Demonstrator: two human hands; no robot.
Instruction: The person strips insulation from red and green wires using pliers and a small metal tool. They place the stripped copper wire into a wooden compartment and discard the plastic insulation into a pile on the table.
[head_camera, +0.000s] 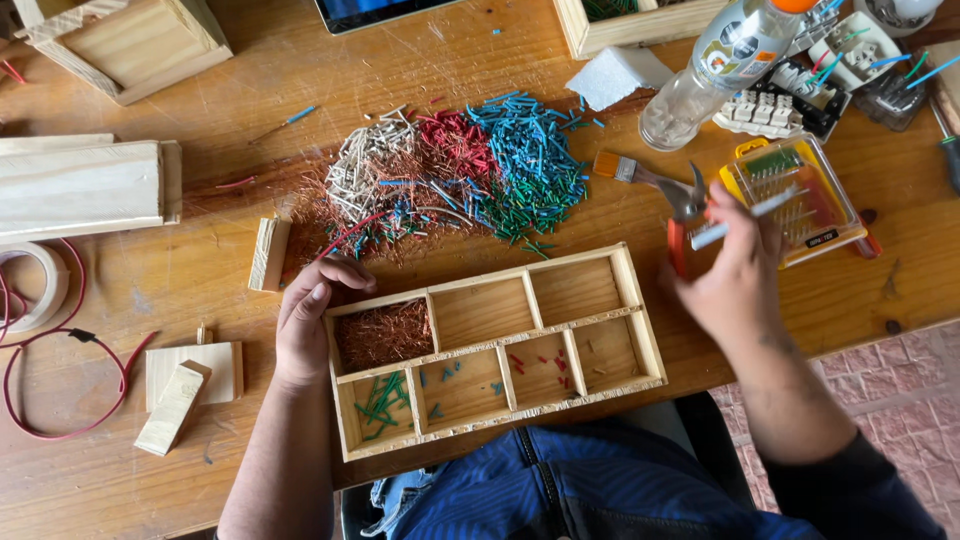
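Resting on the scarred wooden table (180, 480), a shallow pale-wood sorting tray with seven compartments (640, 345) lies at about 6 o'clock in the view, just above the person's blue garment. The left hand (312, 320) sits at the tray's 9 o'clock end, fingers curled over the far corner and touching the rim beside the compartment filled with bare copper strands (383, 333). The right hand (735, 280), at 3 o'clock of the tray and raised off the table, is closed around a thin white wire (745, 215) and the orange-handled cutters (685, 215). At 12 o'clock of the tray spreads a mixed heap of cut wire pieces, white, red, blue and green (460, 175). Near compartments hold a few green, blue and red bits. A clear yellow-framed plastic bit case (800, 195) lies just beyond the right hand, at its 1 o'clock.
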